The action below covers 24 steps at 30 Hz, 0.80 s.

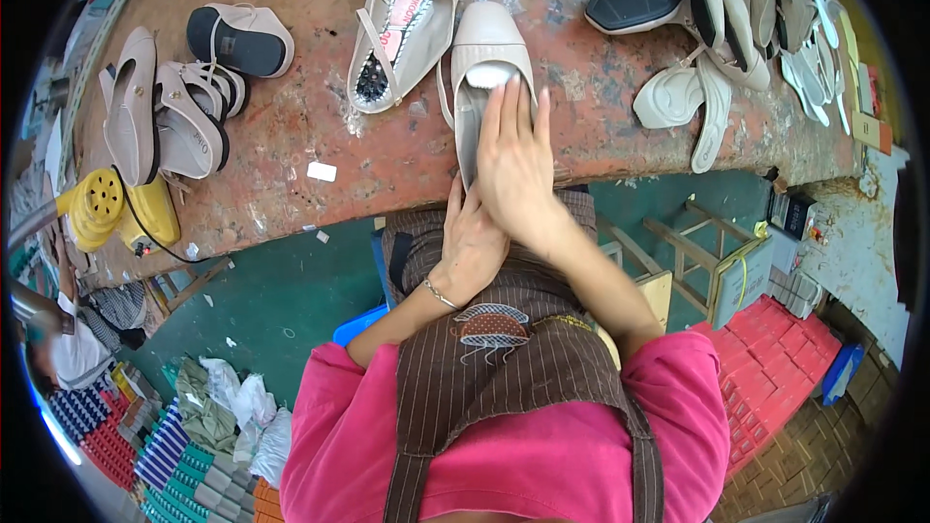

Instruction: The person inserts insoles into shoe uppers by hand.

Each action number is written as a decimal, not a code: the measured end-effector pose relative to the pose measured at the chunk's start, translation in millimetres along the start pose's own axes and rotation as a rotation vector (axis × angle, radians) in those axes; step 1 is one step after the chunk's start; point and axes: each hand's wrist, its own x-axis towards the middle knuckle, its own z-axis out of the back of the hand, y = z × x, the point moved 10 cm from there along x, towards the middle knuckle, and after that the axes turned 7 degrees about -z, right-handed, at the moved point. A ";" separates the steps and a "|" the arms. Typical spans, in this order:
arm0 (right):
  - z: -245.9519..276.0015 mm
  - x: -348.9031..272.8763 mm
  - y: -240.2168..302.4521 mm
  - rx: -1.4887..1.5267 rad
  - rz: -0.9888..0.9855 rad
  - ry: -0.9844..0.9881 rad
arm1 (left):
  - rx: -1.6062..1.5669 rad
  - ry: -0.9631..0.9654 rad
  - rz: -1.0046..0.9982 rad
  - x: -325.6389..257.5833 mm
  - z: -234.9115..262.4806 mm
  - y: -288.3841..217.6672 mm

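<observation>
Two hands meet over one beige flat shoe at the near edge of a worn reddish workbench. The right hand lies flat on top of the shoe with fingers straight and together, pressing down over its opening and heel part, so only the rounded toe and a patch of pale insole show beyond the fingertips. The left hand (a thin bracelet at its wrist) sits just under and behind the right one, cupped against the shoe's near end; whether its fingers actually close around the heel I cannot tell, since the right hand covers them. The shoe points away from the person, toe toward the far side, its heel reaching the bench edge.

Just left of it lies an open slingback shoe with a pink-printed insole and dark studs inside. Farther left rest several more beige shoes, some sole up, and a yellow hand tool with a black cord sits at the left near corner. On the far right is a heap of beige shoes and straps. A small white scrap lies on the bench near the edge. The person wears a pink top and a brown striped apron.
</observation>
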 end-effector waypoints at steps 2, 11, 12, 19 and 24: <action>1.2 -1.5 -3.6 -0.044 0.008 0.023 | 0.002 -0.123 -0.049 3.9 14.1 -9.4; -13.5 39.4 -17.3 0.084 -0.112 0.015 | 0.101 -0.021 -0.042 3.7 2.3 -3.3; -23.9 48.4 -12.0 0.013 -0.069 0.221 | 0.140 -0.047 -0.061 6.3 7.8 -8.1; 18.8 41.5 -15.3 -0.094 -0.047 -0.326 | 0.107 0.064 -0.059 2.2 -4.9 -5.1; -27.5 60.8 -9.3 0.059 0.065 0.122 | 0.172 0.053 -0.099 9.1 5.8 -8.4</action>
